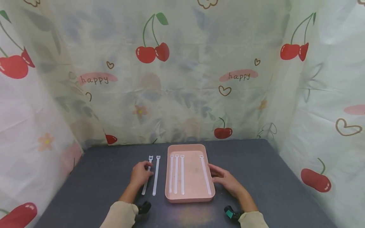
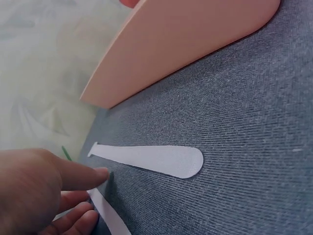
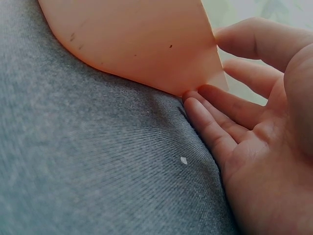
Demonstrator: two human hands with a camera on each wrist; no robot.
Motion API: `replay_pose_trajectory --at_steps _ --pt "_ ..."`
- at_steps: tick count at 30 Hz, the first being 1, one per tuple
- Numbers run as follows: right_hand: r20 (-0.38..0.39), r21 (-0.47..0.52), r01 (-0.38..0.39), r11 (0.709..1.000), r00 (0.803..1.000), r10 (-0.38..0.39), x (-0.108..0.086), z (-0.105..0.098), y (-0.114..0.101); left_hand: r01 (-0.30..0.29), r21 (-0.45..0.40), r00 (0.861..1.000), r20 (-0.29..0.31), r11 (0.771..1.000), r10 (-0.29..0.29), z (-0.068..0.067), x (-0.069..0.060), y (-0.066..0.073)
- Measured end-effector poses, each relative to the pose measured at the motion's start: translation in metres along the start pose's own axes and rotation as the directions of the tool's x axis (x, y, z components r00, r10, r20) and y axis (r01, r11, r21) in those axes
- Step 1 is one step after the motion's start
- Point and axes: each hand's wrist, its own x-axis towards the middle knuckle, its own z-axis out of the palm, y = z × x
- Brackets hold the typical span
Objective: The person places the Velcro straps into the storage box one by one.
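Left of a pink tray, two white straps with slotted heads, like hook-and-loop cable ties, lie on the table. My left hand is over the outer strap, thumb and fingers apart on either side of it; its middle is partly hidden. The inner strap lies beside that hand, its rounded end showing in the left wrist view. With fingers extended, my right hand touches the tray's right wall; in the right wrist view the fingertips rest against the tray wall.
Inside the tray, three white straps lie side by side at the left, and another strap lies slanted at the right. The dark grey table is enclosed by cherry-printed curtains. Black wrist cameras sit at both wrists.
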Motion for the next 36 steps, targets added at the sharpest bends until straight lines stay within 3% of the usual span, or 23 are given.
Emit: replay_pose_trajectory --at_steps 5,15,26,33,36 --pt "-0.006 -0.007 -0.010 1.000 1.000 0.010 0.0011 0.0001 0.0025 -0.011 0.045 1.000 0.010 0.999 0.010 -0.0008 0.0016 -0.0027" --pt "-0.013 -0.010 -0.007 1.000 1.000 0.007 0.0000 -0.0003 0.0019 0.043 0.074 0.999 0.003 0.996 -0.043 -0.0028 0.0019 -0.0008" --pt "-0.019 -0.016 -0.009 1.000 1.000 0.009 -0.0002 0.0004 0.0041 0.035 0.089 0.999 -0.003 0.995 -0.035 -0.0025 0.0000 -0.0010" --pt "-0.014 -0.012 -0.009 1.000 1.000 0.009 -0.0006 0.0008 0.0021 0.075 0.072 0.997 -0.018 0.995 -0.074 -0.0057 -0.0029 0.0012" --pt "-0.018 -0.006 -0.013 1.000 1.000 0.013 -0.0012 0.0014 0.0009 0.064 0.100 0.998 -0.029 0.993 -0.061 -0.0074 -0.0034 0.0034"
